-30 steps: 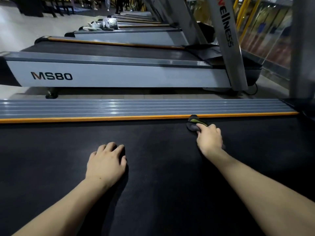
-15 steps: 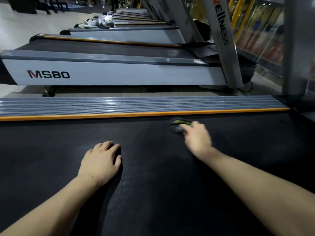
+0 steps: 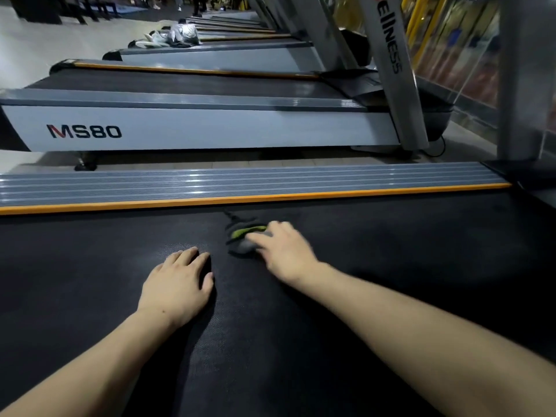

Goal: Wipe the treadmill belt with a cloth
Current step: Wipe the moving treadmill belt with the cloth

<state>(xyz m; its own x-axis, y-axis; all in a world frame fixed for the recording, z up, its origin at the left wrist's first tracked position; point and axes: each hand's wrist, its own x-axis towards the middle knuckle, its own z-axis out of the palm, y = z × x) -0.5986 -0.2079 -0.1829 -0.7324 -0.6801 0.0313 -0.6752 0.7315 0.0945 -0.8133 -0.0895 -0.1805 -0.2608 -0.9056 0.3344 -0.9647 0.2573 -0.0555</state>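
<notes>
A gym row of grey treadmills fills the background, and the wide black textured treadmill belt point(image 3: 301, 341) takes up the foreground. Wiping is mid-stroke, it seems: a small crumpled grey-and-green cloth point(image 3: 246, 236) is pressed to the belt under the right hand point(image 3: 285, 251), fingers curled over it. The left hand point(image 3: 177, 287) is laid flat just beside. Next, the near, uncovered belt probably needs sweeping.

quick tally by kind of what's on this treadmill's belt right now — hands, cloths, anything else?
Hands: 2 — left hand flat on the belt, right hand pressing the cloth
Cloths: 1 — dark cloth with a green edge, blurred by motion
Anything else: 0 visible
Total: 3
</notes>
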